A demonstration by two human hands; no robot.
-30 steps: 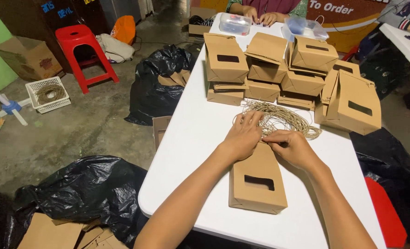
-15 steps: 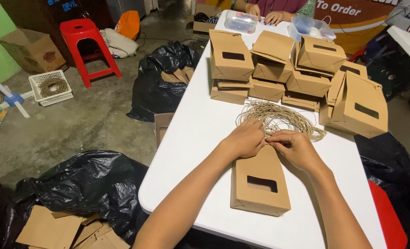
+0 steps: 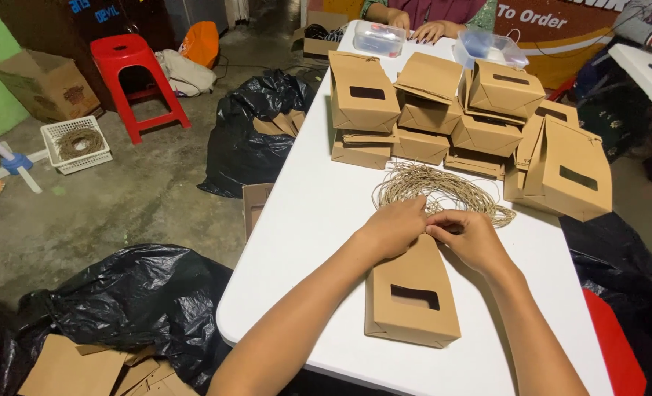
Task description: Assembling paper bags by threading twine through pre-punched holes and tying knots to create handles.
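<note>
Both hands, left point(image 3: 393, 229) and right point(image 3: 470, 236), pinching twine point(image 3: 443, 192) atop kraft box point(image 3: 412, 297); risks snagging, tangling in loose pile.

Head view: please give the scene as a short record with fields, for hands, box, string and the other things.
left hand: at the top end of the flat brown box, fingers bent
right hand: beside it, pinching at the same end
box: lies on the white table, its window cut-out facing up
string: loose bundle of twine just beyond the hands
behind: stack of folded brown boxes
floor: black bags, red stool
</note>
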